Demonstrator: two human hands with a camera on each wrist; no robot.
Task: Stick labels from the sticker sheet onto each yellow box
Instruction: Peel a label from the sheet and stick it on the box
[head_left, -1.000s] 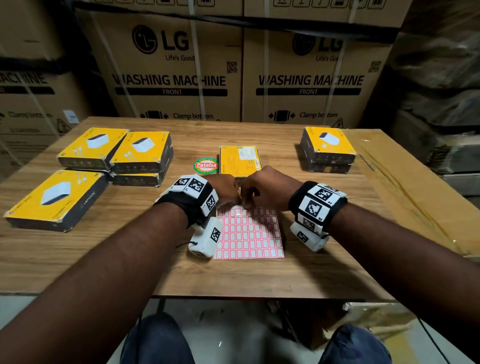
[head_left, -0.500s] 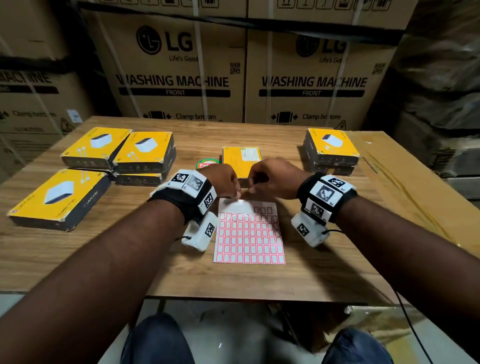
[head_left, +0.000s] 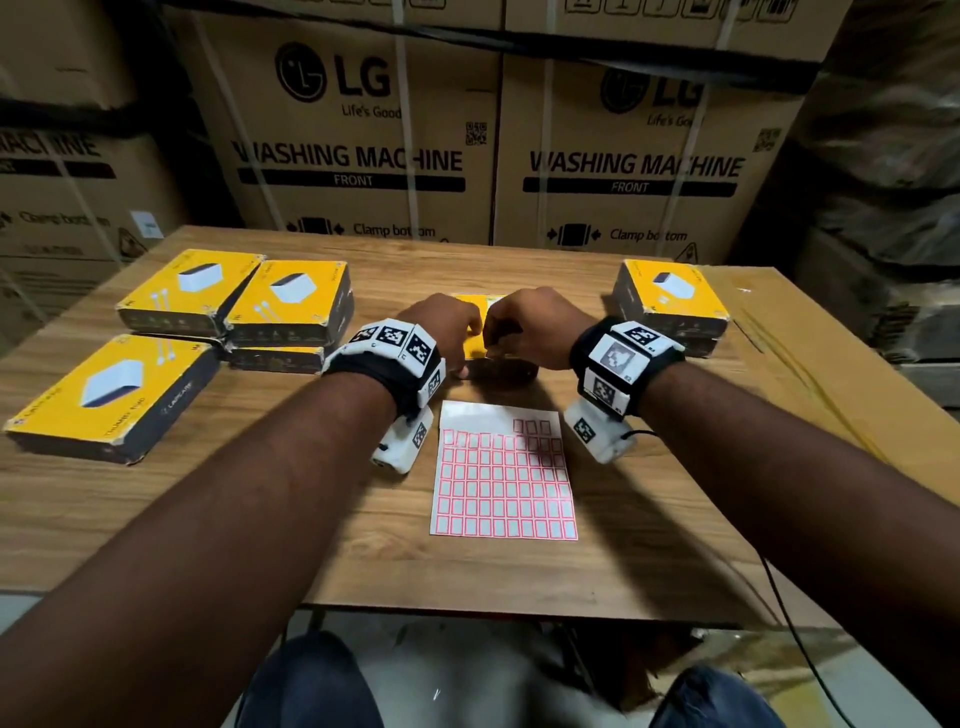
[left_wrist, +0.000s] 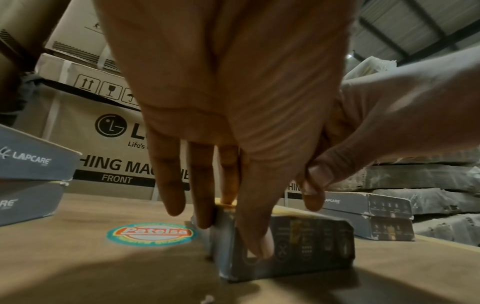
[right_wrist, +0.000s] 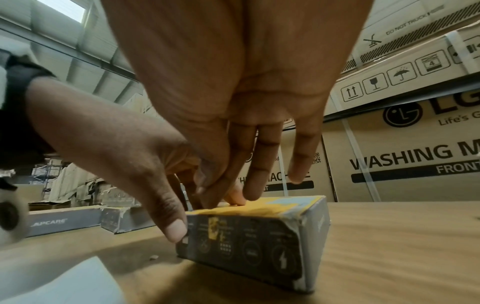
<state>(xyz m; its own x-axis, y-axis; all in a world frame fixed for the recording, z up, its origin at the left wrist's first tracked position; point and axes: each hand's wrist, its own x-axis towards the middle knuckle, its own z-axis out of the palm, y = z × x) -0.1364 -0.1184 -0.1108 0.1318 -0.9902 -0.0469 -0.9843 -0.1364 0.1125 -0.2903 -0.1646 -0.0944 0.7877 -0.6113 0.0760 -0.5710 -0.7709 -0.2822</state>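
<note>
Left hand grips the near-left corner of the small yellow box, thumb on its dark front face, fingers down its left side. Right hand sits on the box top, thumb and forefinger pinched together on the yellow surface; the label itself is too small to make out. Sticker sheet lies flat just nearer than the box, top rows peeled. Round Patelsa sticker is just left of the box. Three yellow boxes sit far left of it, a two-box stack to the right, washing machine cartons behind.
</note>
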